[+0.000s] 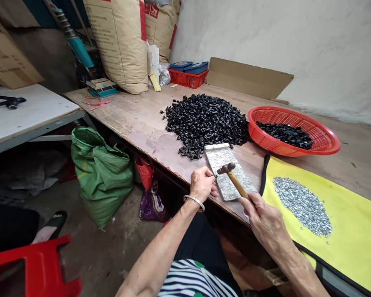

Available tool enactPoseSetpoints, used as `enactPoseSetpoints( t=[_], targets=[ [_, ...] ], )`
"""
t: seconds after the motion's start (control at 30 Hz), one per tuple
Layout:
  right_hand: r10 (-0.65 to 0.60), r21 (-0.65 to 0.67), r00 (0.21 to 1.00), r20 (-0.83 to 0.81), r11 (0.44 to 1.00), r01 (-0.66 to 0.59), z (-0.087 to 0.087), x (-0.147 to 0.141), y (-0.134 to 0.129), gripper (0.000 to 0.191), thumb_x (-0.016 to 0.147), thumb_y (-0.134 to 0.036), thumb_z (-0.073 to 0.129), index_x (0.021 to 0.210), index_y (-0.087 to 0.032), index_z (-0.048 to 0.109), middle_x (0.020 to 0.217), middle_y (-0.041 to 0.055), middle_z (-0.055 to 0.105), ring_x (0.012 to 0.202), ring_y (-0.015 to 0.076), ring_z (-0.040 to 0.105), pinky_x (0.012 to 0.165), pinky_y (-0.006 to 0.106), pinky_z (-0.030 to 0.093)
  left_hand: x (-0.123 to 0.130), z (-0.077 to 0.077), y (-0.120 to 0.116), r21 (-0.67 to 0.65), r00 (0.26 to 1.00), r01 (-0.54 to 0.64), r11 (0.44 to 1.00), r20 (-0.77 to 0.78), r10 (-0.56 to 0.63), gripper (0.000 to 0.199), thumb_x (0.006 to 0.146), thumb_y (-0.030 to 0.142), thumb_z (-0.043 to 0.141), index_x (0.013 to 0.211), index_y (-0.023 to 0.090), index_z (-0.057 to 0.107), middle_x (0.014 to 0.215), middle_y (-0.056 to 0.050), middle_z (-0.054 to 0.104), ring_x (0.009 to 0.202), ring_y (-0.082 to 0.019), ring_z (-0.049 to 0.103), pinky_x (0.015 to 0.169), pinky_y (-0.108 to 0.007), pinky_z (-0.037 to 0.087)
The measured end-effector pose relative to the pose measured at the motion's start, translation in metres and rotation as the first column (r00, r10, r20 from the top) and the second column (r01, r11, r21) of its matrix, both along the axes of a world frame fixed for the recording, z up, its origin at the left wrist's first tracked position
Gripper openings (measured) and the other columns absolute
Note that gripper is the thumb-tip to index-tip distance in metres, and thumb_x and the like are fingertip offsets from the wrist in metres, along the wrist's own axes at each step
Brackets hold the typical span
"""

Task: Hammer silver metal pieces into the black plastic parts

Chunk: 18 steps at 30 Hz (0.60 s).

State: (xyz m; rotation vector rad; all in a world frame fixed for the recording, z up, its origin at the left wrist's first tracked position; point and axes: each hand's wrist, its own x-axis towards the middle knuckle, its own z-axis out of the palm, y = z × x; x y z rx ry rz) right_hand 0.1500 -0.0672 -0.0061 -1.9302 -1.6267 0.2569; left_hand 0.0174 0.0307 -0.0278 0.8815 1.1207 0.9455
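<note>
Stretching along a pale wall (250,37), a worn wooden table (148,109) fills the middle of the room; paper sacks (120,45) stand at its far left end, with a red basket (188,78) bearing blue trays (195,68) beside them and a flat cardboard sheet (247,78) leaning against the wall; to the left is a white-topped table (27,109) with a cardboard box (10,57) on it; on the floor below sit a green sack (102,177) and, nearer, a red stool (43,268), with another person's slippered foot (57,222) just beyond it. On the wooden table a heap of black parts (207,121) spreads behind a scuffed metal slab (214,156); a red colander (266,142) to the right holds more of the same; in front of it a yellow cloth (352,218) carries a scatter of small shiny pieces (303,206). The left hand (201,182), a bracelet (194,202) at its wrist, is pinched nearly closed at the slab's left edge; thumb and forefinger grip a small dark part (215,176), too small to make out fully; the right hand (264,214) is curled around the wooden handle of a hammer (238,185), whose head hangs over the slab, near the pinched part.
</note>
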Motion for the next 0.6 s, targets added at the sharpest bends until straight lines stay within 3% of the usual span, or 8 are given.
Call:
enactPoseSetpoints(
  t=[0.1, 0.27, 0.43, 0.6],
  targets=[
    [0.035, 0.031, 0.976, 0.215, 0.999, -0.042, 0.004, -0.003, -0.001, 0.033, 0.089, -0.041, 0.033, 0.080, -0.020, 0.056, 0.052, 0.0013, 0.055, 0.042, 0.0158, 0.052, 0.044, 0.026, 0.036, 0.000, -0.001, 0.000, -0.004, 1.000, -0.005, 1.000, 0.003, 0.005, 0.015, 0.063, 0.005, 0.053, 0.059, 0.016, 0.043, 0.040, 0.008, 0.045, 0.030, -0.007, 0.048, 0.030, -0.018, 0.045],
    [-0.036, 0.268, 0.943, 0.332, 0.962, -0.058, 0.014, -0.013, -0.004, 0.030, 0.091, -0.037, 0.037, 0.092, -0.016, 0.059, 0.064, 0.0048, 0.062, 0.048, 0.0138, 0.055, 0.050, 0.024, 0.041, 0.000, 0.000, -0.001, -0.016, 1.000, -0.006, 1.000, 0.007, 0.007, 0.017, 0.064, 0.006, 0.055, 0.058, 0.017, 0.043, 0.038, 0.009, 0.043, 0.029, -0.008, 0.048, 0.030, -0.017, 0.044],
    [0.006, 0.150, 0.809, 0.587, 0.982, -0.116, 0.007, -0.017, -0.001, 0.031, 0.090, -0.025, 0.034, 0.069, -0.017, 0.055, 0.047, 0.0007, 0.052, 0.032, 0.0114, 0.040, 0.038, 0.026, 0.024, 0.000, 0.004, -0.001, -0.026, 1.000, -0.022, 0.999, 0.018, 0.023, 0.018, 0.063, 0.004, 0.051, 0.056, 0.017, 0.041, 0.038, 0.009, 0.043, 0.029, -0.007, 0.047, 0.030, -0.018, 0.045],
    [-0.088, 0.332, 0.858, 0.505, 0.938, -0.098, 0.027, -0.018, -0.004, 0.023, 0.091, -0.026, 0.040, 0.093, -0.015, 0.060, 0.066, 0.0052, 0.064, 0.045, 0.0123, 0.054, 0.046, 0.024, 0.037, -0.001, 0.005, -0.001, -0.037, 1.000, -0.013, 0.999, 0.028, 0.014, 0.017, 0.062, 0.003, 0.052, 0.057, 0.017, 0.042, 0.038, 0.008, 0.044, 0.030, -0.008, 0.048, 0.031, -0.019, 0.046]
  ],
)
